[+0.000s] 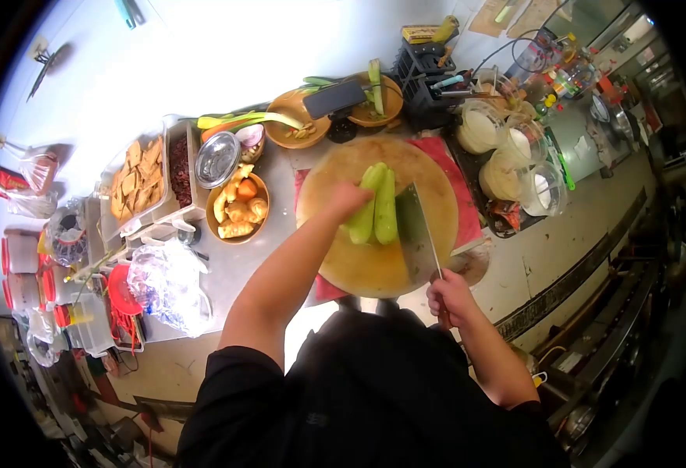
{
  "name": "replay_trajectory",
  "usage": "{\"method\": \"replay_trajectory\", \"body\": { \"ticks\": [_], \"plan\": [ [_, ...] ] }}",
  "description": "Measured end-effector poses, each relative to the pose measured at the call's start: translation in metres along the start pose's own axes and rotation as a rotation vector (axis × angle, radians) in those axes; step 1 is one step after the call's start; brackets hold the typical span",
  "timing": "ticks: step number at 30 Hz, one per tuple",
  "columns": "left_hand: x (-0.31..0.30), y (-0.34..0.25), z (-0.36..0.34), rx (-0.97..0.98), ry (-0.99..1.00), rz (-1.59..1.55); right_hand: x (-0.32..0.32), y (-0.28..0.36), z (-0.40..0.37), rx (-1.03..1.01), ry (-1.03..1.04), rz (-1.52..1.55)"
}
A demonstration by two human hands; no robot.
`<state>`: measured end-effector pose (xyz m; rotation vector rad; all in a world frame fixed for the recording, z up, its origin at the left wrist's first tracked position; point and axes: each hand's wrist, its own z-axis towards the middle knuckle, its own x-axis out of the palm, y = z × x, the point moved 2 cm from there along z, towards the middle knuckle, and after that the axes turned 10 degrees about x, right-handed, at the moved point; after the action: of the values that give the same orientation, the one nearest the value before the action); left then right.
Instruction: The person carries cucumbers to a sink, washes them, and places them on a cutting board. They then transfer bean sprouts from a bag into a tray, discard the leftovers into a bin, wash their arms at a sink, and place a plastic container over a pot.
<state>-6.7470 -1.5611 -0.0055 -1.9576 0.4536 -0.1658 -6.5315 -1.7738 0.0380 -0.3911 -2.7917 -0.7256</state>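
On a round wooden chopping block (335, 261), long pale green zucchini pieces (386, 210) lie side by side, pointing away from me. My left hand (349, 200) comes in from the left and grips the left piece near its middle; its fingertips are blurred. A wide cleaver (415, 238) stands just right of the zucchini, its blade over the block and apart from the pieces. My right hand (451, 298) is wrapped round its handle at the block's near right edge.
Left of the block stands a bowl of ginger and carrot (259, 187), with a metal bowl (220, 160) behind. A phone (334, 99) rests across baskets at the back. To the right, a black tray (476, 175) carries several tubs. Red cloth (468, 210) lies under the block.
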Motion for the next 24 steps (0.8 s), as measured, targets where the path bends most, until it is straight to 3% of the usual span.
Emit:
{"method": "replay_trajectory", "body": {
  "ticks": [1, 2, 4, 7, 10, 13, 16, 24],
  "plan": [
    [-0.003, -0.006, 0.001, -0.009, -0.049, 0.221, -0.003, 0.001, 0.001, -0.009, -0.008, -0.01],
    [-0.005, -0.002, 0.008, -0.009, -0.05, 0.223, -0.005, 0.003, 0.002, -0.02, -0.016, -0.019],
    [-0.013, 0.015, 0.023, 0.04, -0.287, 0.373, -0.013, 0.005, 0.003, -0.021, -0.005, -0.035],
    [-0.017, 0.034, 0.015, 0.129, -0.298, 0.593, -0.022, 0.01, 0.003, -0.017, 0.006, -0.09],
    [0.003, 0.063, 0.01, 0.111, -0.347, 0.81, -0.028, 0.014, 0.003, -0.026, 0.003, -0.168],
    [0.056, 0.036, -0.018, 0.103, -0.455, 0.945, -0.035, 0.022, 0.004, -0.018, 0.021, -0.204],
    [0.077, 0.002, -0.029, -0.061, -0.306, 1.006, -0.048, 0.029, 0.003, -0.002, 0.021, -0.227],
    [0.085, 0.0, -0.009, -0.094, -0.316, 1.087, -0.079, 0.041, 0.009, -0.189, -0.146, -0.346]
  ]
}}
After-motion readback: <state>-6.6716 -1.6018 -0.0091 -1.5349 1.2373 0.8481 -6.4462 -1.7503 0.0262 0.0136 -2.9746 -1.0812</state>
